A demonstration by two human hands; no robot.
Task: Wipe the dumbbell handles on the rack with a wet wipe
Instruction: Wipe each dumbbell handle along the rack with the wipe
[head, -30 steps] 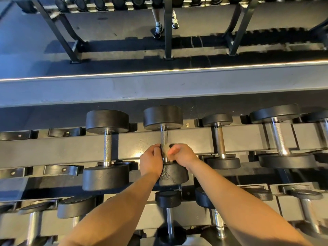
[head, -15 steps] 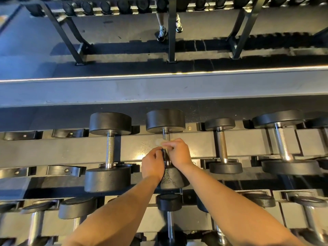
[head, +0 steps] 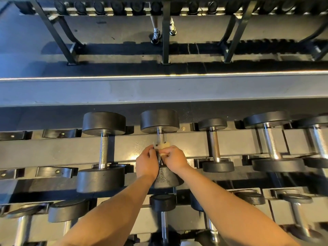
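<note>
- Steel handle of the left dumbbell [head: 103,150], knurled, lies at nine o'clock of the hands. Neither hand touches it. Its heads sit in rack cradles, judged to stop it rolling.
- Left hand [head: 147,162]: fingers curled about the near part of the middle dumbbell's handle [head: 160,137], judged to steady the bar. Whether they also catch the wipe's edge cannot be told.
- Wet wipe [head: 160,146]: pale and bunched, wrapped on that handle about mid-length, between the two hands. Bare knurling shows at twelve o'clock of it.
- Handle's long axis runs twelve to six o'clock, crossing the grey rack rail [head: 53,150]. Far head points to twelve; near head lies at six, under the wrists.
- Right hand [head: 174,158]: fingers closed on the wipe from three o'clock, pressing it round the bar for full contact.
- Small dumbbell [head: 213,144] at three o'clock lies parallel, untouched.
</note>
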